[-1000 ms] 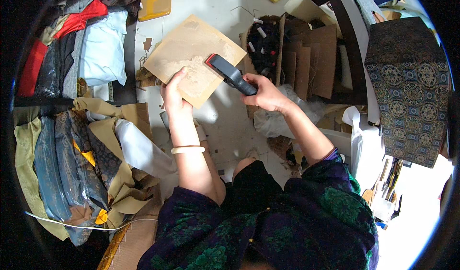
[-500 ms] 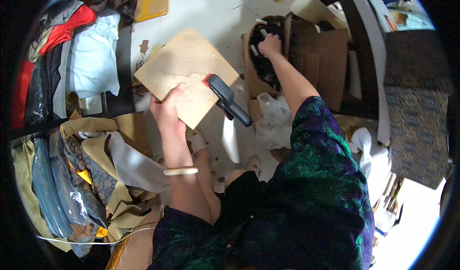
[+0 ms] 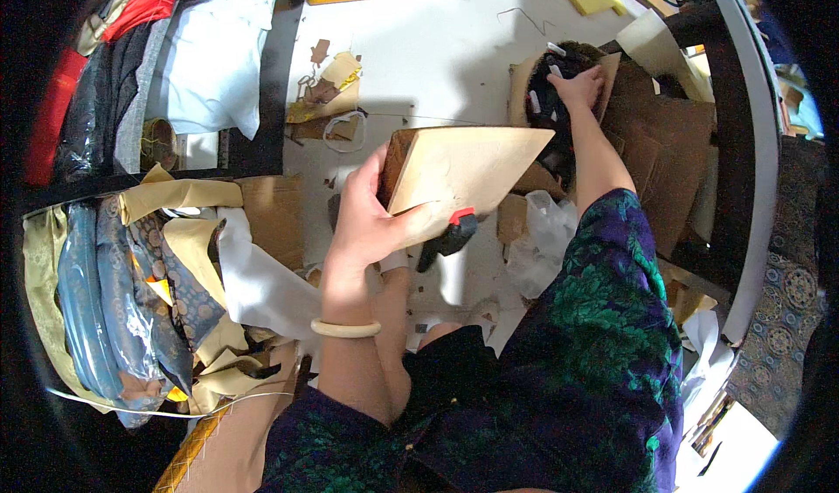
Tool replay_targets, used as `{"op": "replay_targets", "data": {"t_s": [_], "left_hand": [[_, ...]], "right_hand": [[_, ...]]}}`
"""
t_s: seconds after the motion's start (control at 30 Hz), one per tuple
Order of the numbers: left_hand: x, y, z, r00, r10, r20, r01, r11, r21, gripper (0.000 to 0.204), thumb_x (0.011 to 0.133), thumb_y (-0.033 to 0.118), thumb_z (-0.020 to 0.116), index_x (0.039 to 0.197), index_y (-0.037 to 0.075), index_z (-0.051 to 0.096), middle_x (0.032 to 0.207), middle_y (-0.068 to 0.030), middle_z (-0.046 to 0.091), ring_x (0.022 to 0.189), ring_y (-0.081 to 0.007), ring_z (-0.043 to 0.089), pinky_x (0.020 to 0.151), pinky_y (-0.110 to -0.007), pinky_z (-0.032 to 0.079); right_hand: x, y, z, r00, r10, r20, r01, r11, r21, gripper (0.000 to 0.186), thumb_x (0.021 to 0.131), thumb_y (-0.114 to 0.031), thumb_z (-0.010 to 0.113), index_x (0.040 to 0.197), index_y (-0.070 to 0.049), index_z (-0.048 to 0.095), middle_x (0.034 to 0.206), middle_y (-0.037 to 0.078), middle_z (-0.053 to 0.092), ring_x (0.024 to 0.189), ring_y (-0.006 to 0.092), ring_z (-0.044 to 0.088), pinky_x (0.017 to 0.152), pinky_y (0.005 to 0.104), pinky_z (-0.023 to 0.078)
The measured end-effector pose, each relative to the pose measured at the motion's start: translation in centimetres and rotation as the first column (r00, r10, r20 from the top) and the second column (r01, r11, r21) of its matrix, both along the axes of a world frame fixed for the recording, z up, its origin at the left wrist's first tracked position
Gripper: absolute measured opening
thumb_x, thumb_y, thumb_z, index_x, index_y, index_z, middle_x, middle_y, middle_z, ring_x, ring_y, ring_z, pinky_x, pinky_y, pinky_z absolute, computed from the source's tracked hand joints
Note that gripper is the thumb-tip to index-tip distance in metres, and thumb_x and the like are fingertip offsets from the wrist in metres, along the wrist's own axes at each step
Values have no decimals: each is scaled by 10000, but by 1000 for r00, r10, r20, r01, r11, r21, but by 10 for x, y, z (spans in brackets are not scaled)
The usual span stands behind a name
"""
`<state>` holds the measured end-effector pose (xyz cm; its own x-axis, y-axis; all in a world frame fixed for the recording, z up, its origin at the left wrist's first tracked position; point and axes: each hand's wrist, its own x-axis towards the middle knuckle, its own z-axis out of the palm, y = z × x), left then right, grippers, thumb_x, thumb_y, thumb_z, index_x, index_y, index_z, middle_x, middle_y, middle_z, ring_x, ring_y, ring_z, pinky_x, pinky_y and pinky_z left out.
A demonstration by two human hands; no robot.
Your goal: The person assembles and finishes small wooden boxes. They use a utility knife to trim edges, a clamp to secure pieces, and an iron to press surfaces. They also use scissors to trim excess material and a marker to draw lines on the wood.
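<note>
My left hand is closed round the near left corner of a pale, square wooden board, which is tilted up over the floor. A black clamp-like tool with a red tip sits against the board's lower edge; how it is fixed there is hidden. At the upper right, my right hand reaches into an open cardboard box full of dark things with several white pieces among them. Its fingers curl down into these contents, and I cannot make out what they grip.
Folded clothes and fabrics fill shelves on the left, with wrapped cloth below. Flattened cardboard leans under a frame at right, beside a clear plastic bag. Scraps and a yellow pad lie on the white floor.
The board has tipped from nearly flat-on to a steep slant and moved right in my left hand, the clamp-like tool turning with it. My right hand stays at the box. The view has shifted.
</note>
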<state>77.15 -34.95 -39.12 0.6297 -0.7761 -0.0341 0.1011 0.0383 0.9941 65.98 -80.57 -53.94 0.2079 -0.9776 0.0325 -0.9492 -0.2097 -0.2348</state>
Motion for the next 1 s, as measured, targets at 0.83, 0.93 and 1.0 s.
{"op": "replay_targets", "data": {"t_s": [0.83, 0.93, 1.0], "left_hand": [[10, 22, 22, 937, -298, -182, 283, 953, -106, 655, 663, 20, 862, 1262, -40, 604, 1164, -55, 689, 1068, -108, 630, 986, -292, 489], [7, 23, 16, 933, -295, -206, 276, 954, -117, 684, 657, 32, 869, 1279, -40, 593, 1186, -66, 686, 1085, -118, 637, 988, -302, 495], [9, 22, 17, 921, -302, -246, 271, 951, -151, 710, 648, 38, 874, 1293, -38, 586, 1200, -74, 685, 1098, -130, 643, 991, -315, 501]], "right_hand": [[-19, 244, 299, -101, -24, 995, -828, 556, -71, 666, 600, -105, 921, 1136, -50, 530, 1076, 84, 652, 1015, 233, 694, 1012, 488, 554], [-15, 245, 287, 19, -39, 999, -838, 544, 37, 583, 611, -74, 900, 1055, -74, 523, 932, 43, 634, 933, 234, 713, 917, 438, 592], [-19, 240, 276, 76, -19, 997, -861, 503, 75, 798, 641, -289, 922, 1291, -42, 530, 1217, 123, 622, 1101, 335, 677, 991, 498, 548]]}}
